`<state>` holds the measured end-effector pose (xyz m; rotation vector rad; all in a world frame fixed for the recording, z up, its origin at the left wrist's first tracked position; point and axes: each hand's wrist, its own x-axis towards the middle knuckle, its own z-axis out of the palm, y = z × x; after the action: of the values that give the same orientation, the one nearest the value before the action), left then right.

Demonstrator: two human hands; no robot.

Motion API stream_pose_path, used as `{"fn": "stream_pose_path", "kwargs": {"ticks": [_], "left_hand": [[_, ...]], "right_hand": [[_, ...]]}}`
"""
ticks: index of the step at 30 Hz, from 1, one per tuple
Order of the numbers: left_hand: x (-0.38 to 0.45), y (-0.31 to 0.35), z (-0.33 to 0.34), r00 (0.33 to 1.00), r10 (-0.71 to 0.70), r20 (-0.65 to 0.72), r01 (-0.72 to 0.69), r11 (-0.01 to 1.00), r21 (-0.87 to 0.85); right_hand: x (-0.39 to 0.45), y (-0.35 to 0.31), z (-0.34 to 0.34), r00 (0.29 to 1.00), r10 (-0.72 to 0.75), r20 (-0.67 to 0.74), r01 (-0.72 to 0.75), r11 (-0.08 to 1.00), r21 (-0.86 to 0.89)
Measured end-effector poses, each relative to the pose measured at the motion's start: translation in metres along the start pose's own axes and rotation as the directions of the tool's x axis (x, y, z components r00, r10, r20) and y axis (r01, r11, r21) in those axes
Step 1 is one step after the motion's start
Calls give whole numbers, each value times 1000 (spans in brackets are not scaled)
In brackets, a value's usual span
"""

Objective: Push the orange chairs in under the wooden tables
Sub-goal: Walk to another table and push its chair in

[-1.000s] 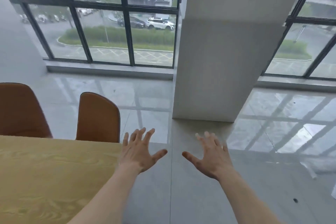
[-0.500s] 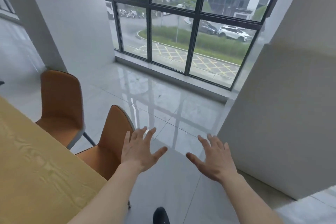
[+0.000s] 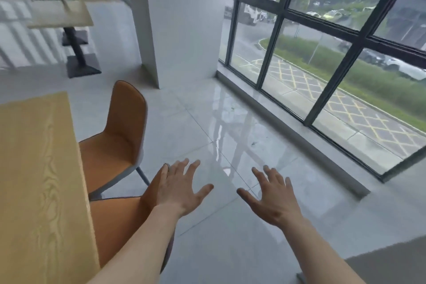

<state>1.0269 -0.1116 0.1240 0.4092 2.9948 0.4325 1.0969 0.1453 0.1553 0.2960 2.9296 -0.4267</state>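
Both of our hands are spread wide and hold nothing. Our left hand [image 3: 181,188] reaches forward with its fingers fanned out, palm down, over the top edge of the near orange chair [image 3: 129,219]; whether the palm touches the backrest we cannot tell. Our right hand [image 3: 273,199] hovers beside it, equally splayed, above bare floor [image 3: 230,122], apart from the chair.

We see the near orange chair only in part, its seat tucked partly under the long edge of the wooden table [image 3: 39,180] on our left, its backrest under our left forearm. Just beyond it stands a second orange chair [image 3: 119,136], on thin grey legs, its seat facing the same table, front edge close to the tabletop's side, its backrest upright and away from the table.

Farther back on the left, a smaller wooden table [image 3: 60,8] stands on a black pedestal base. A white square pillar [image 3: 182,30] rises behind the chairs. To the right, a wall of dark-framed windows [image 3: 322,53] runs along the glossy pale tiles, showing a road with yellow hatching and a green hedge outside.
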Motion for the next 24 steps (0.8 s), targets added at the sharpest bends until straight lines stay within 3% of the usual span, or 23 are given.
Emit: {"fn": "stream_pose_path", "kwargs": {"ticks": [6,11,16,24], "left_hand": [[53,-2,12,959,-275,-71,276,961,-6],[59,5,9,837,-525,-153,523,850,-60],[35,6,20,661,-726,-189,718,686,-123],[-5,-16,72,322,-932,-169,891,358,-277]], "right_hand": [[126,3,-5,960,-259,107,263,964,-27],[205,-14,-21,849,-486,208,505,862,-46],[244,-63,-15,669,-682,295,720,693,-29],[260,-158,54,289,-838,463,947,320,-12]]}}
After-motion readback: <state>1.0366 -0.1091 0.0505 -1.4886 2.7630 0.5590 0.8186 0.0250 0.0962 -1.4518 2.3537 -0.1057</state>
